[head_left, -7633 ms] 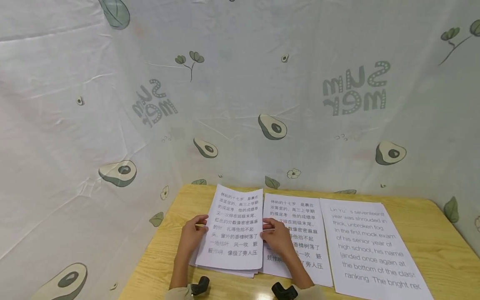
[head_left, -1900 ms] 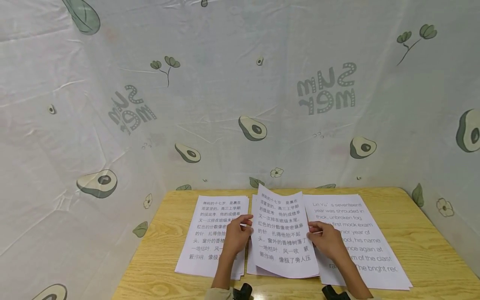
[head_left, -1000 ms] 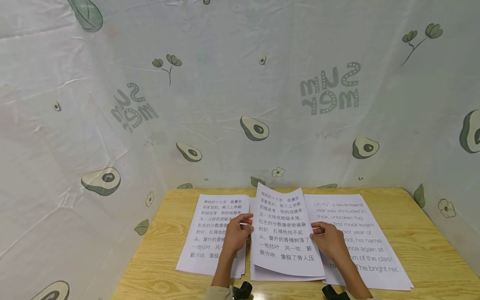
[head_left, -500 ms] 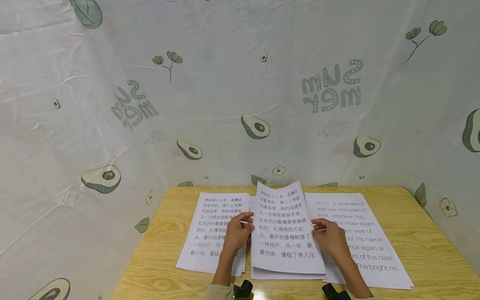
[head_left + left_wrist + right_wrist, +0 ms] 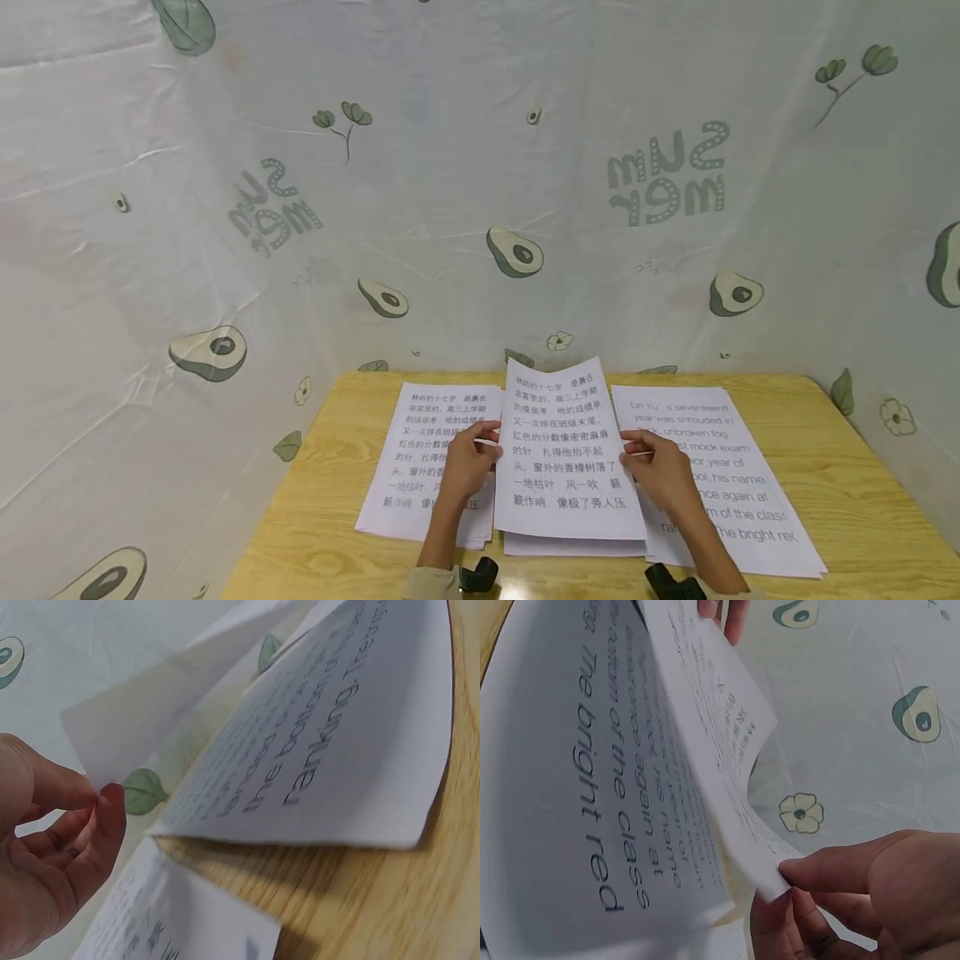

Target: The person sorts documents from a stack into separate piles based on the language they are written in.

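Note:
Both hands hold up one white sheet of paper (image 5: 562, 467) printed with large Chinese text, its top edge curving. My left hand (image 5: 467, 462) pinches its left edge between thumb and fingertips, plain in the left wrist view, where the sheet's blank back shows. Opposite, my right hand (image 5: 870, 892) pinches the right edge. The sheet hangs tilted above the middle paper pile (image 5: 573, 547); in the left wrist view an English-printed page (image 5: 352, 750) lies on top of that pile, mostly covered by the sheet in the head view.
Left of the hands lies a pile of Chinese-printed sheets (image 5: 405, 483), partly behind my left forearm. On the right is an English-printed pile (image 5: 757, 500), overlapped by my right hand. The wooden table (image 5: 847, 467) meets a patterned curtain (image 5: 450, 167) at its back and sides.
Earlier the hands held a Chinese-printed sheet over the left pile; now they hold one over the middle pile. In the last second this sheet has risen and shifted slightly left.

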### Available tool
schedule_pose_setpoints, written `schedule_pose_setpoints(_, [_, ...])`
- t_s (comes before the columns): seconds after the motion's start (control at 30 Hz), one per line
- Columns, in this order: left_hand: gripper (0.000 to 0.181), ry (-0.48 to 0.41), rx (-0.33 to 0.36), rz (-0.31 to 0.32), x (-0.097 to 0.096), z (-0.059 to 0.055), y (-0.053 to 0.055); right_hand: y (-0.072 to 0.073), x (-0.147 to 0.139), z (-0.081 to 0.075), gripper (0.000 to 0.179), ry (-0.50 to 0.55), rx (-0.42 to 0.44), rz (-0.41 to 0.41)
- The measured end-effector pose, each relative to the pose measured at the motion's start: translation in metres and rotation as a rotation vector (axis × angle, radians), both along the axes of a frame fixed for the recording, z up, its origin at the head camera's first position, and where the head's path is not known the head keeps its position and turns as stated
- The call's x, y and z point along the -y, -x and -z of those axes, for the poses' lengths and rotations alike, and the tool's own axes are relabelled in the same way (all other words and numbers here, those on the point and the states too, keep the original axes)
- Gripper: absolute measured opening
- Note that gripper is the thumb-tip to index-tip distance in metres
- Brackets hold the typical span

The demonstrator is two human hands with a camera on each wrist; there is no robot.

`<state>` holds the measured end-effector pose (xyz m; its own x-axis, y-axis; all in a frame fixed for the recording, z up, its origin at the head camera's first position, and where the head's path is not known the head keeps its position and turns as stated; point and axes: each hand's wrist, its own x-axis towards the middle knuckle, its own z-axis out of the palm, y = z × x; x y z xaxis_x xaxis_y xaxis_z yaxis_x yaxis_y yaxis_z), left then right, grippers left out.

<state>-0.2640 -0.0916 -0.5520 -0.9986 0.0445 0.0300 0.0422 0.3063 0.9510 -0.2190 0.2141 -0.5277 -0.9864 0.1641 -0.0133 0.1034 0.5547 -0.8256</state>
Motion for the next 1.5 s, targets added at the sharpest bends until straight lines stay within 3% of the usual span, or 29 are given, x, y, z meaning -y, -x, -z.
schedule_pose_setpoints(0.17, [0.041, -0.009, 0.004, -0.015, 0.014, 0.0, -0.001, 0.003, 0.008, -0.002, 0.042, 0.116, 0.033, -0.021])
schedule_pose_setpoints(0.5, [0.042, -0.004, 0.005, -0.062, 0.052, 0.005, -0.001, 0.011, 0.041, 0.0, 0.045, 0.248, 0.075, -0.057])
schedule_pose_setpoints(1.17, [0.039, 0.116, -0.015, -0.218, 0.127, 0.006, 0.003, 0.022, 0.125, 0.022, 0.048, 0.349, 0.075, -0.114])
schedule_pose_setpoints(1.5, [0.037, 0.171, -0.002, -0.268, 0.154, 0.009, 0.007, 0.027, 0.156, 0.033, 0.046, 0.379, 0.061, -0.148])
